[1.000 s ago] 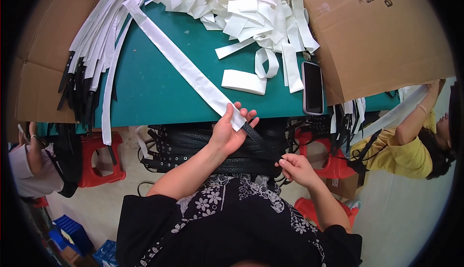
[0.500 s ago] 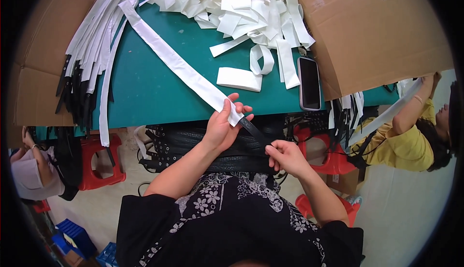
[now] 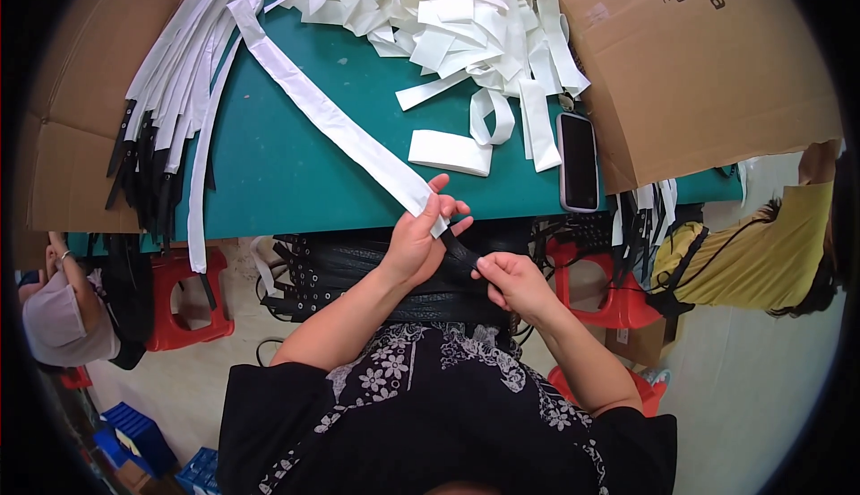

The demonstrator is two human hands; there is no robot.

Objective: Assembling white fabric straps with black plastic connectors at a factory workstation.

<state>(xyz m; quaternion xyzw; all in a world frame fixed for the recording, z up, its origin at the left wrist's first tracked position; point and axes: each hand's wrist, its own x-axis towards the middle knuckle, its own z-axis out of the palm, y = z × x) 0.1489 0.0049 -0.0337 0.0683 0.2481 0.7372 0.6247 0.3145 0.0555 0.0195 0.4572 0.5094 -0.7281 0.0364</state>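
My left hand (image 3: 419,237) grips the lower end of a long white strip (image 3: 327,110) between thumb and fingers, its other fingers spread. The strip runs up and leftward across the green table. Out of its lower end comes a black leather-look belt (image 3: 460,251); the strip appears to be a sleeve around it. My right hand (image 3: 515,282) is closed, pinching the belt's free end between thumb and fingers. Below my hands, at my lap, lie several black belts (image 3: 358,266) with metal eyelets.
White-wrapped belts with black ends (image 3: 170,101) lie fanned at the left. A heap of white strips (image 3: 466,25), a folded white strip (image 3: 450,152) and a phone (image 3: 578,162) lie on the table (image 3: 269,181). Cardboard (image 3: 699,83) stands at the right. People sit on both sides.
My right hand has moved left and slightly up along the belt, closer to my left hand, and less black shows between them. The person at the right has shifted, arm raised.
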